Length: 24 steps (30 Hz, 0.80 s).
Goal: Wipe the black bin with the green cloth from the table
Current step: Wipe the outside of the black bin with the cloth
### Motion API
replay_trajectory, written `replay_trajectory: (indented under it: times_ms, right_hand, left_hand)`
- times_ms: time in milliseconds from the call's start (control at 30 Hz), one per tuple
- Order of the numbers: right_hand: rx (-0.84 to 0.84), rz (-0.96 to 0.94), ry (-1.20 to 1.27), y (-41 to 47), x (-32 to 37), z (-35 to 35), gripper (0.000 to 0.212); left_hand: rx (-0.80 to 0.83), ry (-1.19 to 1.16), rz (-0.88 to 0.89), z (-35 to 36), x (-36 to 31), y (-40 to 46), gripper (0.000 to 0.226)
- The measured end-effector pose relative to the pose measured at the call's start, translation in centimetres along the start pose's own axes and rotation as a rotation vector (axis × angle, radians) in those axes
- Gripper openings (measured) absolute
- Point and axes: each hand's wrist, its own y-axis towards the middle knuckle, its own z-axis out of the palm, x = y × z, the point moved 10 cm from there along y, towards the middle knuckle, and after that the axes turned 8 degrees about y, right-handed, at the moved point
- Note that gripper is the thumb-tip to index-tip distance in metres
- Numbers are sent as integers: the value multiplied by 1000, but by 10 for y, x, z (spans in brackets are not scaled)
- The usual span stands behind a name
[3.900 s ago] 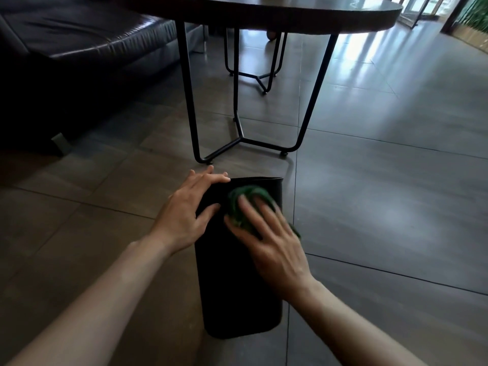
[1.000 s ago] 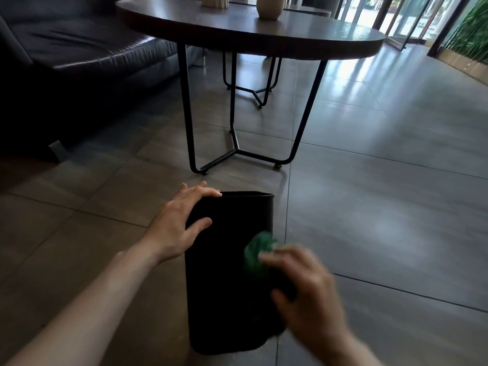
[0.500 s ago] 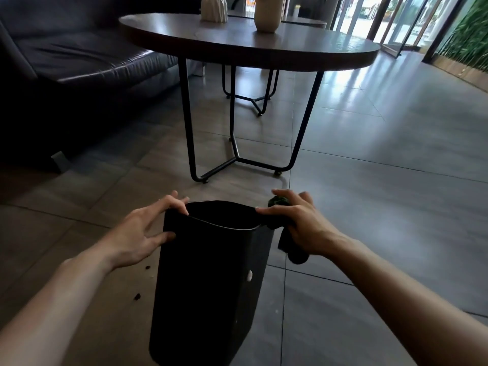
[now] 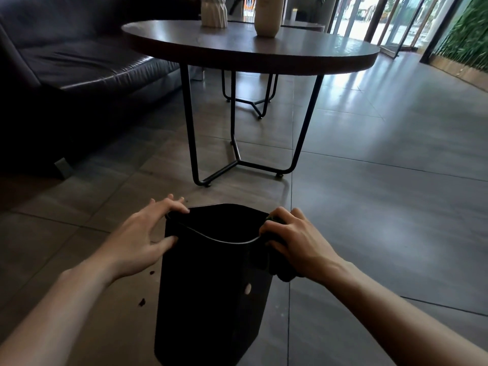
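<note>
The black bin (image 4: pixel 208 291) stands upright on the tiled floor in front of me, its open mouth facing up. My left hand (image 4: pixel 142 239) grips the left side of its rim, fingers over the edge and thumb on the outer wall. My right hand (image 4: pixel 295 241) holds the right side of the rim with the green cloth (image 4: pixel 281 270) bunched under the palm. The cloth looks dark, hangs down the bin's right wall, and is mostly hidden by my fingers.
A round dark table (image 4: pixel 250 48) on thin black metal legs stands just beyond the bin, with two pale vases (image 4: pixel 266 15) on top. A black leather sofa (image 4: pixel 79 64) fills the left. Small dark specks (image 4: pixel 142 302) lie on the floor left of the bin. Glass doors are far right.
The bin lay on its side while my right hand wiped it with the cloth. It has since been stood upright, and both hands now hold its rim. The view has tilted up slightly.
</note>
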Motion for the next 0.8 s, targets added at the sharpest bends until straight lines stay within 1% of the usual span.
replay_trajectory:
  times_ms: [67, 133, 167, 233, 333, 400, 467, 600, 700, 800]
  right_hand:
    - [-16, 29, -47, -5, 6, -6, 20]
    - [-22, 64, -113, -6, 11, -13, 18]
    - [-23, 87, -150, -4, 12, -16, 18]
    - [-23, 142, -213, -1, 12, -21, 20]
    - [27, 222, -272, 2, 6, -21, 22]
    - [60, 251, -277, 3, 1, -20, 22]
    - [64, 266, -259, 7, -4, -21, 22]
    - [49, 293, -228, 16, -3, -19, 25]
    - [-1, 245, -197, 19, 6, -14, 26]
    - [-76, 193, -111, 17, 13, -8, 28]
  left_hand:
    - [-85, -27, 48, -13, -23, 3, 53]
    - [-173, -78, 170, -22, -58, 6, 52]
    - [-192, -87, 223, -21, -74, 7, 54]
    - [-168, -61, 303, -7, -97, 8, 57]
    - [-83, 44, 367, 34, -106, 5, 56]
    - [-34, 89, 378, 58, -101, 4, 56]
    - [-21, 106, 385, 72, -96, 6, 58]
    - [-102, 101, 324, 75, -84, 10, 61]
    - [-153, 41, 233, 71, -66, 11, 58]
    - [-152, -4, 174, 72, -49, 11, 53]
